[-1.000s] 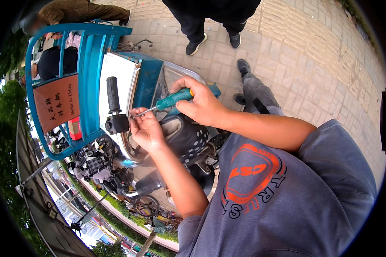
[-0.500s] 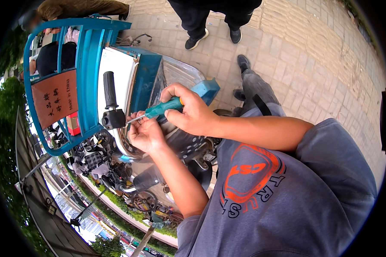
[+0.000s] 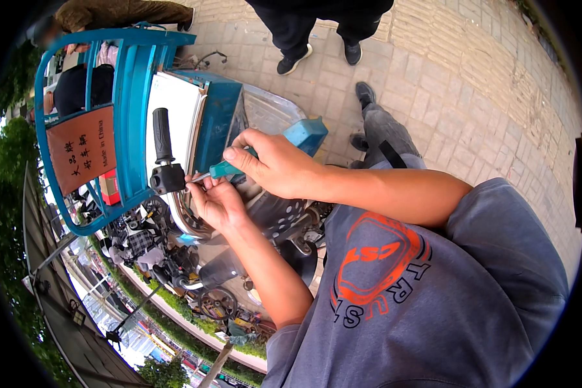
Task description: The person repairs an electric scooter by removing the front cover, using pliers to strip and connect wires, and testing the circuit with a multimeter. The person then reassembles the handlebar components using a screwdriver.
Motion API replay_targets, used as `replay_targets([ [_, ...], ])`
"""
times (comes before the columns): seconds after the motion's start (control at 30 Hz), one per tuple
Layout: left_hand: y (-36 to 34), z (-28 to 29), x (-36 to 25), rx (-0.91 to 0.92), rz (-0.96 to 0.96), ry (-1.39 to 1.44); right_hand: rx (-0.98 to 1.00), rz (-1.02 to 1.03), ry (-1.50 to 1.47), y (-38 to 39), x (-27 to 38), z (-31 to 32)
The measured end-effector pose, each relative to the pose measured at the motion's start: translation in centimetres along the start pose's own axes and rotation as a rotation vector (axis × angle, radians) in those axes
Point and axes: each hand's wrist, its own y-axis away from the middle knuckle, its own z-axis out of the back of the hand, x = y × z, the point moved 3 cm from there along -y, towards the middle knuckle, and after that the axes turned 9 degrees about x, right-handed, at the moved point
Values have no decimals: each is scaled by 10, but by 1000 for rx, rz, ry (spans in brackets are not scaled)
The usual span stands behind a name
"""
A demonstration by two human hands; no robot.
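Note:
My right hand (image 3: 271, 165) is closed around the green handle of a screwdriver (image 3: 222, 170), covering most of it. The metal shaft points left to a black switch housing (image 3: 169, 179) on a silver handlebar (image 3: 180, 216). My left hand (image 3: 218, 204) is palm up beside the housing, its fingers curled around the shaft's tip. Those fingers hide the tip and whatever it touches. A black ribbed rubber grip (image 3: 161, 132) extends from the housing, away from my hands.
A blue metal cargo frame (image 3: 128, 97) with an orange-brown sign (image 3: 82, 150) stands at left beside a white panel (image 3: 165, 107). Several parked bikes (image 3: 142, 242) crowd the lower left. People stand on the paving (image 3: 446, 97), one in dark trousers (image 3: 317, 22) opposite me.
My right hand has turned and shifted left on the screwdriver, so less of the green handle shows. The left hand's fingers have moved slightly at the tip, staying by the housing.

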Motion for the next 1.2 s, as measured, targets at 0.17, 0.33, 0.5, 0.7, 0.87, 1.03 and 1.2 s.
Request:
replay_targets([
  [0.17, 0, 0, 0, -76, 12, -48, 106, 313, 411, 4, 19, 5],
  [0.33, 0, -5, 3, -189, -10, -60, 191, 104, 163, 5, 21, 9],
  [0.5, 3, -11, 9, -151, 34, -17, 110, 427, 388, 3, 16, 4],
  [0.7, 1, -3, 11, -150, 23, 0, 164, -76, 11, 10, 11, 2],
  [0.87, 4, -14, 14, -180, 35, 45, 176, 312, 347, 8, 17, 4],
  [1.03, 2, -8, 13, -118, -14, -2, 168, -346, -340, 10, 4, 10],
  [1.2, 2, -11, 18, -133, 10, 46, 181, 354, 256, -2, 11, 12],
])
